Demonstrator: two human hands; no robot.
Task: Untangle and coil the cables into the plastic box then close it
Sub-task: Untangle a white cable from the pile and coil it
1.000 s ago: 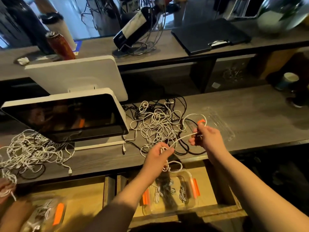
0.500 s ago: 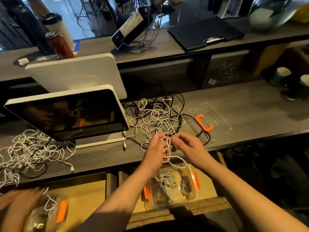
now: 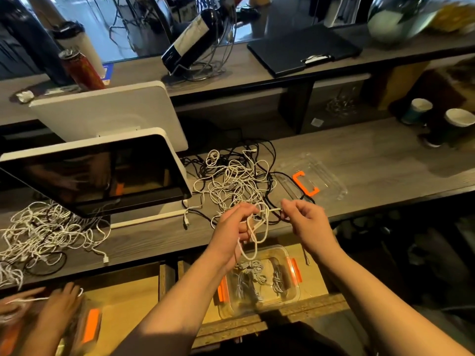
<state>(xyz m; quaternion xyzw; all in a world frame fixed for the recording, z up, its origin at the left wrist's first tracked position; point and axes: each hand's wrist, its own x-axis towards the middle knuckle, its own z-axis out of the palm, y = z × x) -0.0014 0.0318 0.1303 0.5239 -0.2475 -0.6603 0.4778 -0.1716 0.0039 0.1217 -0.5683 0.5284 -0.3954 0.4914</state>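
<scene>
While both hands pinch shut, white cable [image 3: 259, 222] loops between left hand [image 3: 235, 228] and right hand [image 3: 307, 220].

The counter [image 3: 359, 160] is grey wood with a matt, grained face. Near its front edge the lid [image 3: 318, 178] is clear glossy plastic with an orange plastic clasp [image 3: 304, 183]. The plastic box [image 3: 259, 281] is equally clear and shiny. The white cable [image 3: 253, 235] looks braided and matt. The screen [image 3: 102, 173] is glossy black glass.

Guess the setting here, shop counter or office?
Probably a cafe or bar service counter: a two-screen point-of-sale terminal on the counter, a wine bottle in a wire holder on the upper ledge, and paper cups at the far right.
</scene>
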